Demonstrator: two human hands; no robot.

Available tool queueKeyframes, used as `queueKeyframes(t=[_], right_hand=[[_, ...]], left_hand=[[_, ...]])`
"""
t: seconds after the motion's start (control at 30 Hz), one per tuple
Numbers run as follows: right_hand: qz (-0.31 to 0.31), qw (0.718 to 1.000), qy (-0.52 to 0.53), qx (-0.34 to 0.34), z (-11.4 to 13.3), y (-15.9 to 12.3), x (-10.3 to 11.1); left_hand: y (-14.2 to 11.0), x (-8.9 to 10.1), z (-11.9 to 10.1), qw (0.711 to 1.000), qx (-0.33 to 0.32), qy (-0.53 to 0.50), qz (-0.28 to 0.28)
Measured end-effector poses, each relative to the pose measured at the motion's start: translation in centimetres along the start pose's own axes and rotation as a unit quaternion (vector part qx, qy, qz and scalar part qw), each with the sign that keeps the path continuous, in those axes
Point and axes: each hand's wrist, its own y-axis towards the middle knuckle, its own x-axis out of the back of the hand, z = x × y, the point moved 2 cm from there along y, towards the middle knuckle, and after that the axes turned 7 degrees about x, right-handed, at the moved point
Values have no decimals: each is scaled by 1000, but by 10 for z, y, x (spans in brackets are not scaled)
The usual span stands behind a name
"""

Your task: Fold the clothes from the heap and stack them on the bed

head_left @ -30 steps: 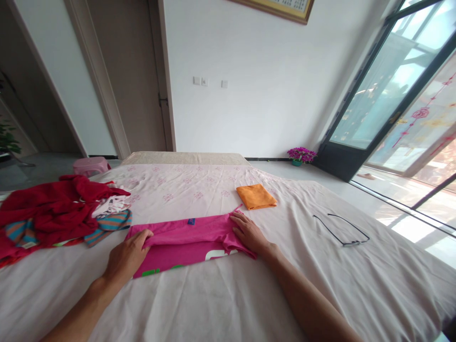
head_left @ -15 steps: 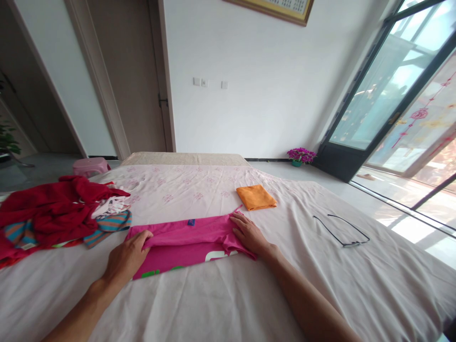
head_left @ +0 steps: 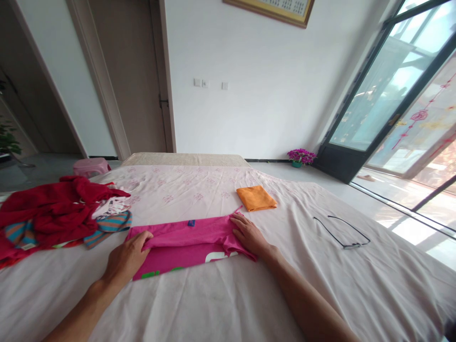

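A pink T-shirt [head_left: 199, 233] lies partly folded on the bed, with a small blue label on its upper edge and green and white print along the lower layer. My left hand [head_left: 130, 254] is at its left end, the fingers closed over the folded layer with the thumb against it. At the right end, my right hand [head_left: 249, 233] rests flat on the fabric with its fingers stretched out. Just beyond that hand is an orange folded cloth [head_left: 256, 197].
Red and striped clothes [head_left: 60, 209] are heaped at the left of the bed [head_left: 199, 308]. Eyeglasses [head_left: 351, 245] lie on the right side of the sheet. Past the bed stand a pink stool [head_left: 90, 166] and a pot of purple flowers [head_left: 301, 156].
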Motion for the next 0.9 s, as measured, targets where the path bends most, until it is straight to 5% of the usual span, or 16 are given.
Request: queueKeyframes(t=[0.9], right_hand=[[-1, 1000, 0, -1, 3, 0, 2]], left_hand=[[0, -1, 1, 1000, 0, -16, 6]])
